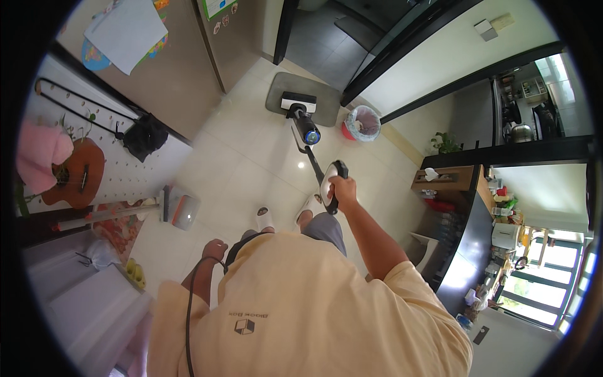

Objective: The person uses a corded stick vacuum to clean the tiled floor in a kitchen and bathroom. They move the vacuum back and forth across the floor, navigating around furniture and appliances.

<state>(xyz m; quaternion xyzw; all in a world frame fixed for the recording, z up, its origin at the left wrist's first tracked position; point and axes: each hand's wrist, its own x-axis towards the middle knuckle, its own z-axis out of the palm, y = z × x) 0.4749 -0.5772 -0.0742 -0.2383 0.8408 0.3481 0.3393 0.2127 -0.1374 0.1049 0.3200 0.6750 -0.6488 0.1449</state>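
My right hand [344, 191] grips the white-and-black handle [333, 184] of an upright cordless floor cleaner. Its dark body [306, 126] carries a round display glowing blue and tilts away from me. The wide floor head [298, 102], white and black, rests on a grey floor mat [325, 106] by a doorway. My left hand [215, 248] hangs low at my side with curled fingers, and nothing shows in it; the inside of its fingers is hidden. A black cable [191, 301] passes over the left wrist and down along my shirt.
Right of the mat stands a lined red waste bin [362, 123]. A fridge [188, 56] rises at upper left. Along the left are a pegboard with a ukulele [77, 174], and a broom and dustpan [181, 207]. A dark-topped cabinet [464, 249] stands at right. White slippers [264, 217] are on my feet.
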